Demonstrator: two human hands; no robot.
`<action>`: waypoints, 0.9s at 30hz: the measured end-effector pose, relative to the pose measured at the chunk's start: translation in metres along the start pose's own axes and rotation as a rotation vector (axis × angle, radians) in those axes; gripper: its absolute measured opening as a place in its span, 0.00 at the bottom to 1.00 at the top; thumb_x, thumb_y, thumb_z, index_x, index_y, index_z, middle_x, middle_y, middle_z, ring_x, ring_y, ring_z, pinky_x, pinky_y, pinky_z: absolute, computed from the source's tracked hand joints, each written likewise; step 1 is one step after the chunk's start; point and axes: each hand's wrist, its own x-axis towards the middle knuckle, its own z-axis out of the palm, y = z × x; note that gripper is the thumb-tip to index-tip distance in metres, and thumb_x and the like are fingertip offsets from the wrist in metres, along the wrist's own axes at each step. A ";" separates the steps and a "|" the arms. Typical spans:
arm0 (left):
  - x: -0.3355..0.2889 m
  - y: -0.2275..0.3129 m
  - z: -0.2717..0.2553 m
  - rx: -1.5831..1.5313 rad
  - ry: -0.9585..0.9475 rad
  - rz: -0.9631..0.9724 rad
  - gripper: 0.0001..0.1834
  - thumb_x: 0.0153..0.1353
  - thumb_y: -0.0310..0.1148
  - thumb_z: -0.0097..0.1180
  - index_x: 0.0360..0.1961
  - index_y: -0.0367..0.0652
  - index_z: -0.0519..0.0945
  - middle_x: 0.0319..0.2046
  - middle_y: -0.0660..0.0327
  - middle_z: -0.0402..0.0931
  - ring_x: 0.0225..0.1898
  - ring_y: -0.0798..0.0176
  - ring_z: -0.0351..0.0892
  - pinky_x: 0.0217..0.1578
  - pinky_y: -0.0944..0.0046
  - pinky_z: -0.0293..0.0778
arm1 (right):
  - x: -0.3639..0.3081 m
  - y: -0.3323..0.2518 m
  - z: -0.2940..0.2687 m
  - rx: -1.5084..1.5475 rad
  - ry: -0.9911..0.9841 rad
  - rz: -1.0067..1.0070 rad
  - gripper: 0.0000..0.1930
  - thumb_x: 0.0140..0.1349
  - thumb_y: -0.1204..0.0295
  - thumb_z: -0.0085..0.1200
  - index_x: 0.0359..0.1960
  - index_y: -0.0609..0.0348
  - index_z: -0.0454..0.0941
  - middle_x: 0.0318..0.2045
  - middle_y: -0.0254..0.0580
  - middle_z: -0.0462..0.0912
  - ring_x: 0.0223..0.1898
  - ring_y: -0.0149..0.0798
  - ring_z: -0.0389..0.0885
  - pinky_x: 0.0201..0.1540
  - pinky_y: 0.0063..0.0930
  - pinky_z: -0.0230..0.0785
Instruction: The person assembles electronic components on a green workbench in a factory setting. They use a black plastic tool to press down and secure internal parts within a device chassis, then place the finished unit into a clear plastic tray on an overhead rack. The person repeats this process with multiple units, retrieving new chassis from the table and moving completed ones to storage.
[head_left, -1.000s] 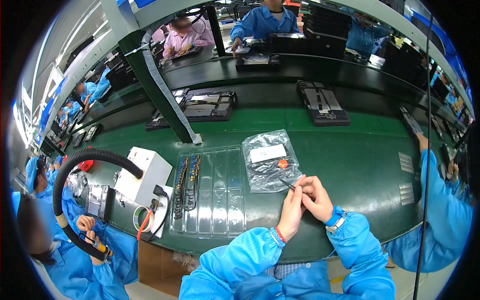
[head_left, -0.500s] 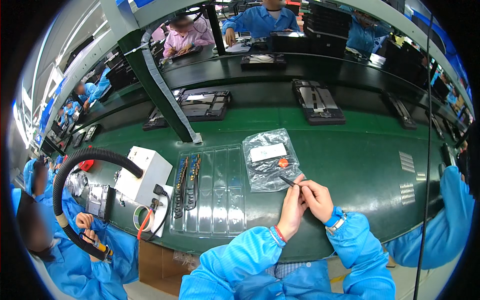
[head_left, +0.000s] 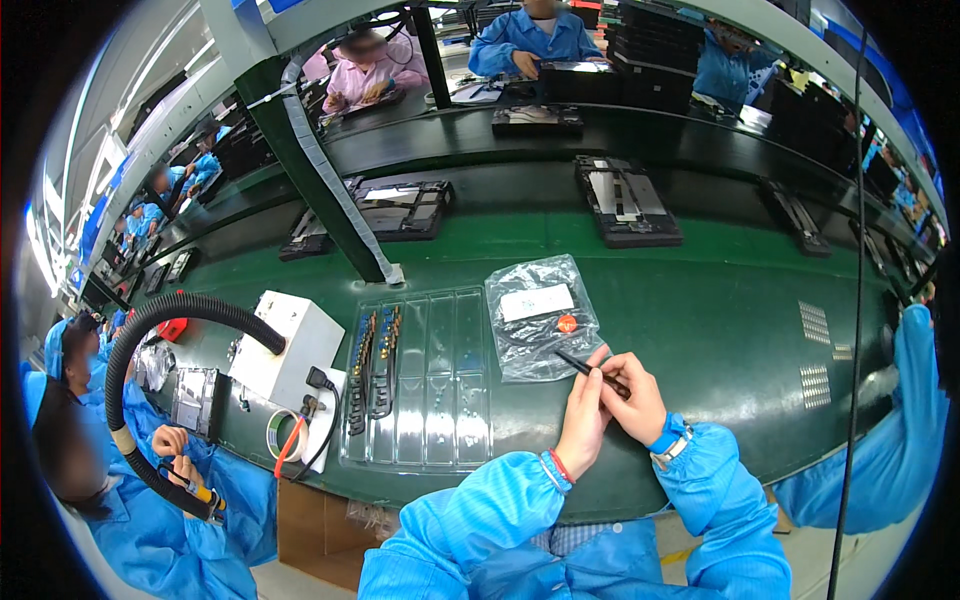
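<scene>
Both hands meet above the green bench, just in front of a clear plastic bag (head_left: 543, 350) that has a white label and an orange round sticker. My left hand (head_left: 580, 418) is closed, its thumb and fingers pressed on a slim black pointed stick (head_left: 572, 362), perhaps tweezers or a pen. My right hand (head_left: 640, 402) pinches the stick's rear part, which the fingers partly hide. The front tip points up and left over the bag's lower edge. Left of the bag lies a clear compartment tray (head_left: 432, 385) with small dark cable-like parts (head_left: 383, 360) in its left columns.
A white box (head_left: 288, 345) with a black bendy hose (head_left: 140, 315) stands left, near a tape roll (head_left: 287, 437). Opened flat devices (head_left: 627, 203) lie on the far belt. Silver strips (head_left: 814, 386) lie right. A green post (head_left: 310, 170) rises behind the tray. Co-workers sit around.
The black stick sits slightly further left and higher, with more of it showing; my right fingers have shifted a little. Devices on the belt have slid left. The neighbour's sleeve at right has moved.
</scene>
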 end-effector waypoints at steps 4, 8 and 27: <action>-0.003 0.005 0.001 -0.026 0.043 -0.068 0.22 0.68 0.40 0.31 0.61 0.46 0.57 0.51 0.59 0.63 0.52 0.65 0.65 0.52 0.63 0.64 | 0.003 -0.010 -0.007 -0.200 -0.084 -0.033 0.11 0.57 0.82 0.46 0.42 0.66 0.66 0.29 0.40 0.76 0.30 0.25 0.75 0.33 0.18 0.68; -0.003 0.006 0.006 -0.005 0.049 -0.039 0.22 0.68 0.40 0.32 0.61 0.46 0.58 0.49 0.59 0.64 0.50 0.66 0.67 0.50 0.66 0.65 | 0.001 -0.009 -0.001 -0.022 0.019 -0.016 0.10 0.55 0.83 0.47 0.40 0.66 0.69 0.29 0.38 0.77 0.29 0.24 0.75 0.29 0.17 0.67; 0.002 -0.003 -0.002 0.025 0.018 0.009 0.23 0.68 0.44 0.33 0.60 0.45 0.59 0.46 0.61 0.67 0.46 0.69 0.68 0.48 0.67 0.67 | -0.001 -0.014 0.002 0.003 0.031 0.108 0.08 0.52 0.81 0.51 0.35 0.65 0.73 0.30 0.43 0.78 0.30 0.32 0.78 0.33 0.22 0.70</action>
